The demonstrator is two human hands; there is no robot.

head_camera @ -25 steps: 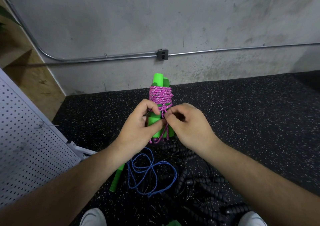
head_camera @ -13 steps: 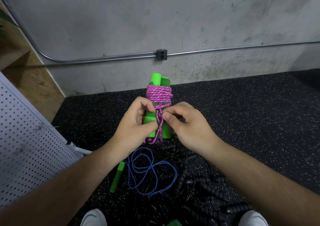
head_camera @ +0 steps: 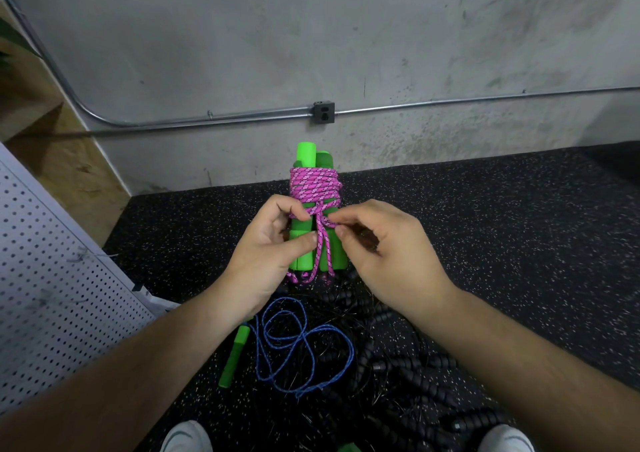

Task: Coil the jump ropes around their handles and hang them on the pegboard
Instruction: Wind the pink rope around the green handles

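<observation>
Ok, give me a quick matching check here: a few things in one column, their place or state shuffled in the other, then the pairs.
Things:
1. pink rope
2. blue rope
3. black ropes
4. pegboard

Place or state:
A. loose loops on the floor
B. white, at the left edge of view
C. coiled round the green handles, held by the left hand and right hand
D. tangled heap on the floor, lower right

Pairs: 1-C, 2-A, 3-D, 4-B.
</observation>
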